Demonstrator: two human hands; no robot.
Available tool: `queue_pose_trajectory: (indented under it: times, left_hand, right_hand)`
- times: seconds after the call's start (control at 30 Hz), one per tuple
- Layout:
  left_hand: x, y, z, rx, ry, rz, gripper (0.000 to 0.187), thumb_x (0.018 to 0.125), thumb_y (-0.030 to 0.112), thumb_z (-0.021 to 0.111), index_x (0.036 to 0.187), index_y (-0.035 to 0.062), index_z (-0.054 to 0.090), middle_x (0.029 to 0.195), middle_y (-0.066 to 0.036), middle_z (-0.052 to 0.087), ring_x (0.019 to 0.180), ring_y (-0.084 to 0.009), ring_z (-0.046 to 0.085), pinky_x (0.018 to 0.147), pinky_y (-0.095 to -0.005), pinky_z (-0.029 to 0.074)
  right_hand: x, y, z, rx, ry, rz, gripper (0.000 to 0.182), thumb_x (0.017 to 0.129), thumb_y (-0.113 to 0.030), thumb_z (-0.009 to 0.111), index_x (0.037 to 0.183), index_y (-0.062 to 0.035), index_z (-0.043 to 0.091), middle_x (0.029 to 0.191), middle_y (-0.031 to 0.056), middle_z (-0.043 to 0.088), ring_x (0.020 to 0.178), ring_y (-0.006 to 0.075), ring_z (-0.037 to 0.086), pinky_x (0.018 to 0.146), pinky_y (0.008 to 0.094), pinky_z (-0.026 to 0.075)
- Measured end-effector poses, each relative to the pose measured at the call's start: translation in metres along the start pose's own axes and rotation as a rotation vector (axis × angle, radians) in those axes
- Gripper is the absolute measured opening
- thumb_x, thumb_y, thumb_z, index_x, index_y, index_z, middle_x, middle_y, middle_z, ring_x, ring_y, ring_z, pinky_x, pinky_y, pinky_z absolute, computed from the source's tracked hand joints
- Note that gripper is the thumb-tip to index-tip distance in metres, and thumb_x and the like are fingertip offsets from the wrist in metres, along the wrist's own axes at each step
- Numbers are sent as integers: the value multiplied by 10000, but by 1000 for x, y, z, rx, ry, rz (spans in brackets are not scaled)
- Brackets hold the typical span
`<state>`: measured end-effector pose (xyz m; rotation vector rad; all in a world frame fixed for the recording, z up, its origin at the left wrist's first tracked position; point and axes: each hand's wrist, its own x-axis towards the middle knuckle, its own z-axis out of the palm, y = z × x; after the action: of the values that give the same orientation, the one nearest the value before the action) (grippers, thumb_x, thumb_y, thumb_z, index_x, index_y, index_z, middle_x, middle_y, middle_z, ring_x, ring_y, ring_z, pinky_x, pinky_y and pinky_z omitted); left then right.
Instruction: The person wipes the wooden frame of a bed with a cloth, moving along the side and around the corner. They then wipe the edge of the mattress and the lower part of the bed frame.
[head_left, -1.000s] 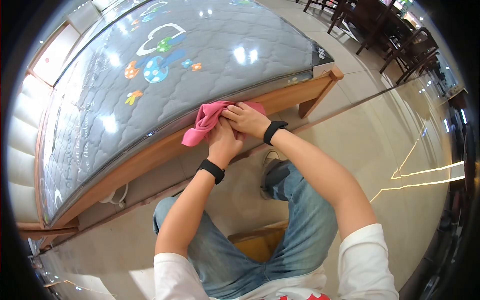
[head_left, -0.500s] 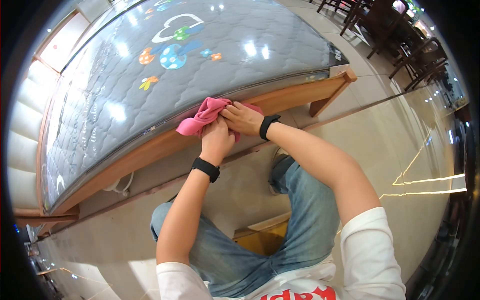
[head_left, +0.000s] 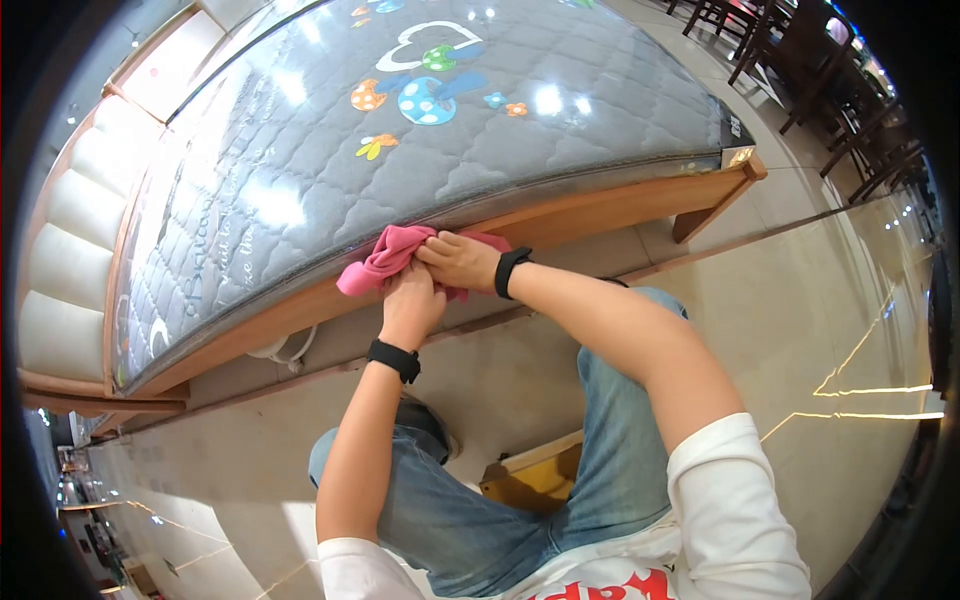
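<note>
A bunched pink cloth point(head_left: 385, 262) lies against the wooden side rail point(head_left: 590, 207) of a bed, just below the mattress edge. My left hand point(head_left: 412, 305) is closed on the cloth from below. Beside it, my right hand point(head_left: 460, 262) grips the same cloth, its fingers pinching the folds near the middle. Part of the cloth sticks out behind my right hand, and some fingertips are hidden in the folds. Above the rail sits a grey quilted mattress point(head_left: 330, 185) in clear plastic, with printed mushrooms, flowers and lettering.
A padded cream headboard point(head_left: 75, 250) rises at the left. Beneath the rail is a white cable point(head_left: 296, 352). A yellow stool point(head_left: 535, 475) is between my legs. Dark wooden chairs point(head_left: 800, 60) stand at the back right, on the tiled floor point(head_left: 780, 290).
Both hands and the cloth have moved a little left along the rail. The view has shifted left, so the bed appears further right. My legs have changed position.
</note>
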<state>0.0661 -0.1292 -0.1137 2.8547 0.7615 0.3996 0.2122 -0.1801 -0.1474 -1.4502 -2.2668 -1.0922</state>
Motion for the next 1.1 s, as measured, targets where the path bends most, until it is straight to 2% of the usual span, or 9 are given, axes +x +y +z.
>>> queue_pose_trajectory:
  times: [0.27,0.37,0.5,0.6,0.67,0.77,0.83,0.93,1.1]
  left_hand:
    - [0,-4,-14,-59,-175,-75,457,696,146,586,1067,-90,462,945,-292,564,934,-428,541,829,-474,427]
    - [4,8,-12,-147,-120,-97,466,694,154,588,1070,-90,458,943,-292,557,939,-428,537,827,-474,423]
    - [13,26,13,-100,20,2,481,697,167,586,1083,-85,449,983,-298,541,950,-433,528,837,-464,419]
    - [19,42,24,-144,142,42,490,700,179,588,1091,-80,446,1006,-299,529,952,-437,522,843,-462,416]
    - [24,50,29,-193,188,105,500,700,190,597,1094,-78,446,1009,-298,524,955,-438,518,848,-465,412]
    - [33,71,36,-241,122,128,521,695,210,619,1099,-72,448,999,-290,525,960,-433,517,847,-468,408]
    - [40,89,42,-253,162,144,530,693,219,629,1101,-67,450,1005,-288,523,969,-430,515,848,-466,407]
    - [48,111,51,-239,213,129,527,690,218,637,1097,-62,453,1019,-283,517,974,-426,513,844,-460,407]
    - [46,115,48,-247,192,95,502,700,185,630,1098,-67,453,1039,-285,513,979,-428,510,850,-464,404]
  right_hand:
    - [8,-7,-6,105,-124,29,363,705,-224,558,1046,-102,580,1114,47,459,1053,198,416,875,301,358]
    - [2,5,-19,206,-157,23,349,709,-206,553,1037,-90,583,1127,53,462,1055,200,417,878,303,357]
    - [-20,23,-24,159,-100,9,325,727,-177,539,1034,-88,598,1136,45,479,1063,193,426,887,327,360]
    - [-34,33,-32,92,-162,1,322,730,-181,543,1033,-94,605,1131,37,492,1070,183,430,909,346,357]
    - [-45,39,-35,51,-120,31,315,735,-182,541,1030,-94,609,1125,34,498,1068,181,436,959,370,341]
    - [-68,46,-52,-7,-122,70,317,738,-179,539,1035,-93,612,1127,29,499,1069,183,444,1033,413,302]
    - [-81,57,-59,-56,-148,76,327,732,-169,543,1040,-88,615,1128,32,497,1072,190,453,1095,469,248]
    - [-93,63,-69,-62,-262,97,331,718,-160,549,1033,-86,619,1129,36,497,1078,187,456,1101,477,249]
    - [-94,66,-63,-99,-163,65,295,696,-191,555,960,-95,645,1069,37,498,1065,195,454,1088,500,258]
